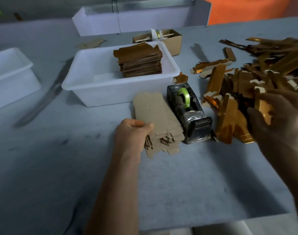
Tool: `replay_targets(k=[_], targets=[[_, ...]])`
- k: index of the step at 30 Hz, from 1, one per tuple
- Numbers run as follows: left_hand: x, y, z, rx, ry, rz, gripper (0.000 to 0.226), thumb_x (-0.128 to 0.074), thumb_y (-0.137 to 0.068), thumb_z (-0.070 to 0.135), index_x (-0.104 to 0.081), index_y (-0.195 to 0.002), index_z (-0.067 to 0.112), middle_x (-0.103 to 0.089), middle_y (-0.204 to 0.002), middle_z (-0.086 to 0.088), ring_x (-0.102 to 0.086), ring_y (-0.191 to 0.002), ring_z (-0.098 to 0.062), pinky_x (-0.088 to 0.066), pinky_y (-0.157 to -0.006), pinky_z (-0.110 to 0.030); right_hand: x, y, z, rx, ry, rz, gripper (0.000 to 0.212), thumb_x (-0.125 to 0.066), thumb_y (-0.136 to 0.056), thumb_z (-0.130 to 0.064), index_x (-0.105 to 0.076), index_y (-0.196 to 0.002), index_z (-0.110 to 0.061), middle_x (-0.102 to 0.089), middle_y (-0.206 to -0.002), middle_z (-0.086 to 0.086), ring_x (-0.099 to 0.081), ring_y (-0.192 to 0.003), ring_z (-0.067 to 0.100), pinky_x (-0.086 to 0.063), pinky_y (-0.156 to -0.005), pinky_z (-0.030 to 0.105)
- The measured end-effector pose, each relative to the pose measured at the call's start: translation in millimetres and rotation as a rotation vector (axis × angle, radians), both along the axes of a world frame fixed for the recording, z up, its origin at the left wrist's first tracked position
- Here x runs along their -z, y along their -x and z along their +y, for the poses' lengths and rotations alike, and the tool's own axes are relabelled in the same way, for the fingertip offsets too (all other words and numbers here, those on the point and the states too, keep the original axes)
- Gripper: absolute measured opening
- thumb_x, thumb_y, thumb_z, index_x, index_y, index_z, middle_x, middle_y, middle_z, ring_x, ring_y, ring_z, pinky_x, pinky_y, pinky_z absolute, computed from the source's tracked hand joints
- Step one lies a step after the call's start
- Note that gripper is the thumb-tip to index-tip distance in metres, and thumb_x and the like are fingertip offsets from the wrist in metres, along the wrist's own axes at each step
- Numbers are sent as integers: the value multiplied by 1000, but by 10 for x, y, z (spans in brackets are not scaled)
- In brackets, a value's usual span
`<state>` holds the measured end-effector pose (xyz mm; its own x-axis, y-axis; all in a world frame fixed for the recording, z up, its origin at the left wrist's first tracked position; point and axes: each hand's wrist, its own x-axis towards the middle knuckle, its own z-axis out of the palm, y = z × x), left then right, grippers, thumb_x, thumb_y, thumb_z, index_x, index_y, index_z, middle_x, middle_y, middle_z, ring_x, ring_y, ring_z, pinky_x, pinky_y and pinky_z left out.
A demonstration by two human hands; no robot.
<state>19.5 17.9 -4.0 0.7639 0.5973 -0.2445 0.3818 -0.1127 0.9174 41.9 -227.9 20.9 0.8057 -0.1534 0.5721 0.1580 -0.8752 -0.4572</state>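
Left hand point(133, 133) is seen curled round the near left corner of a stack of cardboard blanks point(158, 119), thumb on top, fingers underneath. The stack is held low over the middle of the bench point(178, 175), just beside the left flank of a tape dispenser point(188, 114); contact between the two cannot be told. A green tape roll point(184, 97) is seated in the dispenser. Right hand point(280, 119) is blurred, fingers spread over the near end of a pile of gold pieces point(238, 82) along the right edge; whether one piece is pinched cannot be told. Behind the blanks a white tub point(121, 92) is noted, with a dark brown stack point(141, 63) in its far right corner. A second tub point(9, 73) is recorded at the left edge.
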Motion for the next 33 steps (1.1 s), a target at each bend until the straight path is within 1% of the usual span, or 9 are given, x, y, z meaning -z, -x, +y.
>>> replay_targets(k=[5, 8, 11, 15, 19, 22, 25, 28, 33], targets=[[-28, -50, 11, -10, -134, -10, 36, -75, -79, 44, -59, -74, 12, -63, -70, 0, -56, -55, -11, -40, -49, -19, -39, 282, 303, -220, 100, 42, 30, -54, -88, -19, -63, -113, -5, -55, -122, 15, -52, -110, 31, -39, -80, 24], [-25, -84, 41, 18, -100, 14, 33, -78, -76, 40, -68, -88, 10, -65, -69, 2, -58, -53, -4, -42, -44, -17, -35, 396, 488, -316, 103, -8, 22, -58, -85, -10, -68, -103, 0, -61, -112, 18, -55, -103, 33, -40, -78, 26], [-30, -95, 90, 7, -30, 7, 33, -81, -74, 31, -68, -95, 8, -69, -80, -5, -58, -61, -12, -45, -58, -21, -16, 418, 600, -387, 94, -24, 19, -58, -85, -7, -70, -98, 0, -64, -107, 17, -57, -98, 32, -44, -75, 29], [-67, -52, 140, -37, 2, -57, 21, -78, -78, 25, -60, -74, 15, -60, -64, 3, -48, -49, -8, -35, -49, -21, -42, 377, 699, -419, 78, -2, 19, -58, -85, -9, -70, -99, -4, -65, -106, 11, -56, -99, 26, -40, -78, 23], [-188, 93, 157, 12, 240, -166, 16, -77, -78, 20, -64, -70, 15, -64, -60, 7, -52, -48, -1, -38, -51, -17, -99, 336, 783, -428, -6, 104, 27, -55, -88, -21, -66, -111, -11, -62, -110, 4, -53, -102, 16, -36, -80, 19], [-288, 226, 146, 103, 342, -213, 16, -76, -75, 18, -64, -65, 17, -64, -56, 11, -56, -53, 0, -44, -64, -21, -173, 324, 824, -434, -220, 240, 44, -47, -88, -43, -53, -127, -24, -58, -113, -10, -53, -95, -5, -41, -75, 11], [-380, 335, 79, 203, 482, -248, 22, -73, -60, 19, -65, -77, 6, -70, -64, 3, -67, -62, -5, -56, -65, -20, -232, 287, 834, -469, -533, 371, 52, -50, -79, -53, -47, -128, -34, -59, -94, -29, -55, -83, -16, -43, -59, 1], [-418, 398, -34, 340, 535, -264, 14, -70, -59, 17, -67, -69, 8, -70, -63, 0, -67, -61, -7, -54, -58, -16, -239, 252, 821, -534, -856, 535, 33, -58, -76, -39, -58, -108, -29, -66, -76, -22, -61, -77, -12, -45, -53, 3], [-408, 394, -177, 415, 485, -243, 44, -72, -61, 22, -68, -102, 7, -76, -94, -8, -72, -87, -23, -59, -76, -34, -204, 281, 748, -555, -1000, 613, 18, -64, -75, -20, -63, -93, -19, -68, -67, -15, -65, -68, -4, -49, -52, 10]])
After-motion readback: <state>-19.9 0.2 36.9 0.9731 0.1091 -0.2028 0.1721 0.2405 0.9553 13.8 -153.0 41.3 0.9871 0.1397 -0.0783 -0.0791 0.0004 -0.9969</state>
